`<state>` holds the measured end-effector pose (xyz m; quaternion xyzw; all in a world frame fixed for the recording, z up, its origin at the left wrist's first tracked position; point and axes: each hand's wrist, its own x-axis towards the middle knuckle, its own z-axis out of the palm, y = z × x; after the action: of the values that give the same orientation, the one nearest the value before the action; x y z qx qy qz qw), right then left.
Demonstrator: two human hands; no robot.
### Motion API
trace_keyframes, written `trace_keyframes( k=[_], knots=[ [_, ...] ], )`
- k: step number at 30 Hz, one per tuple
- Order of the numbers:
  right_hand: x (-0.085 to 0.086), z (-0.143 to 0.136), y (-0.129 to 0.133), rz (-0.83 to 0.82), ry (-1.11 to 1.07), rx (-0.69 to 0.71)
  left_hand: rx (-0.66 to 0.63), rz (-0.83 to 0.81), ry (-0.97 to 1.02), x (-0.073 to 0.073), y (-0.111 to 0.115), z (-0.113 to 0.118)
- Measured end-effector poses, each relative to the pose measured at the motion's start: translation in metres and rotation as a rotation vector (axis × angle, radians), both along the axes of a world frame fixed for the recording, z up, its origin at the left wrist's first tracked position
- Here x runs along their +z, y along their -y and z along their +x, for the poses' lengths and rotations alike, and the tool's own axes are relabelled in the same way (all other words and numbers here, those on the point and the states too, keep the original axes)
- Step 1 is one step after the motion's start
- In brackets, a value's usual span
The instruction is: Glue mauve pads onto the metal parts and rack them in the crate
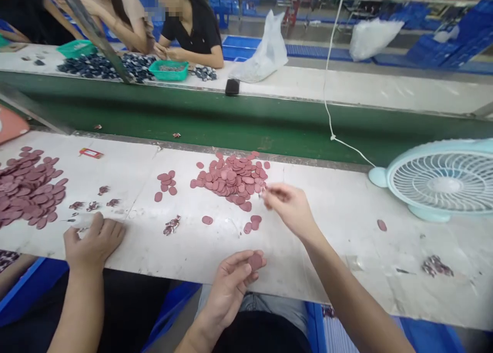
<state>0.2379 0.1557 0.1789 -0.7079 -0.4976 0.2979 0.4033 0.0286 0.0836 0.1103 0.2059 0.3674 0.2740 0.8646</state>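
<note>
Left hand (231,281): near edge of the table, fingers curled, thumb pinching one disc (255,261); I see its flat side clear of the tabletop.
Right hand (265,193): farther out and to the right, thumb and fingers drawn close together at the near right edge of the main pile; I make out something small and pale at the tips, too blurred for me to tell what it is or whether it is gripped.
Main pile (233,176): flat, oval, dull-red discs heaped mid-table, beyond my left hand.
Stray discs (253,223): three together between my hands and the pile.
Lone disc (207,220): left of those three.
Metallic bits (171,224): a small cluster, left of the lone disc.
Co-worker's hand (94,240): at left, palm down on the table, near another pile (31,189).
Fan (442,183): pale blue, on the table at right.
Table (335,204): white, scuffed.
</note>
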Motion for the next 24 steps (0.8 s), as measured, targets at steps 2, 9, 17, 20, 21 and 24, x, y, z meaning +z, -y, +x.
trace_keyframes(
  k=[2,9,17,20,21,24],
  knots=[
    [0.002,-0.008,0.069,-0.073,-0.278,-0.016,-0.037,0.001,0.020,0.001,0.004,0.004],
    [-0.016,-0.034,0.194,-0.189,-0.632,-0.262,-0.148,0.047,0.021,0.007,0.032,0.022],
    [-0.030,-0.043,0.212,-0.085,-0.557,-0.300,-0.167,0.137,0.083,0.007,0.051,0.028],
    [-0.028,-0.039,0.214,-0.098,-0.537,-0.267,-0.179,0.174,0.077,0.007,0.053,0.027],
    [-0.026,-0.037,0.214,-0.103,-0.524,-0.251,-0.180,0.194,0.062,0.006,0.053,0.026],
    [-0.020,-0.032,0.215,-0.114,-0.453,-0.199,-0.183,0.248,-0.006,0.007,0.054,0.026]
  ],
)
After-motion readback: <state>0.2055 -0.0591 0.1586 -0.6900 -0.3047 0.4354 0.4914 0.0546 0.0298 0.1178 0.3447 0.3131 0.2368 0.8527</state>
